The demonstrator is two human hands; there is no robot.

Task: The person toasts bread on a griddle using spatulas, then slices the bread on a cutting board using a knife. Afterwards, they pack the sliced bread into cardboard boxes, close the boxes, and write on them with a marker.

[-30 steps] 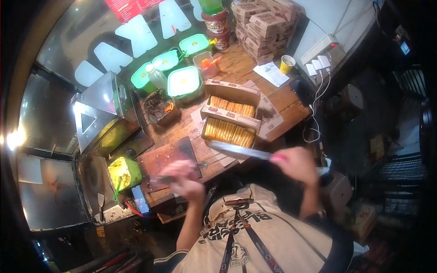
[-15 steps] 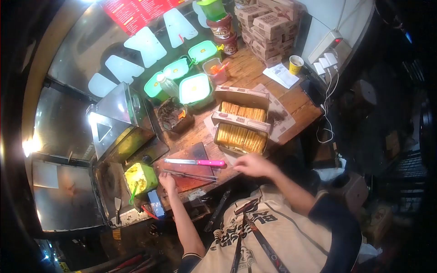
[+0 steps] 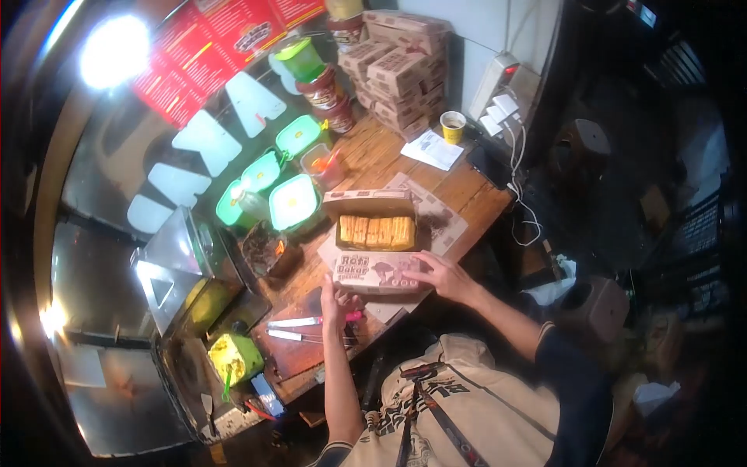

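A printed cardboard box (image 3: 373, 271) lies with its lid down at the table's front edge. My left hand (image 3: 338, 302) grips its near left corner, thumb up along the side. At the other end my right hand (image 3: 442, 277) holds the right side, fingers over the lid. Directly behind stands a second cardboard box (image 3: 366, 204), lid raised, filled with a row of browned toasted bread pieces (image 3: 377, 233). Beside my left wrist, a knife (image 3: 299, 321) with a pink handle and a thin metal utensil (image 3: 286, 335) rest on the cutting board (image 3: 294, 355); the wrist partly hides them.
Green-lidded tubs (image 3: 294, 202) stand at the back left, near a metal-lidded cooker (image 3: 167, 272). A yellow-green margarine tub (image 3: 247, 354) sits at the left. Stacked boxes (image 3: 405, 74), a yellow cup (image 3: 452, 128) and a power strip (image 3: 498, 86) are at the back right.
The front box was open with bread showing; its lid is now down. My left hand has moved from the utensil on the board to that box, and my right hand has come onto it.
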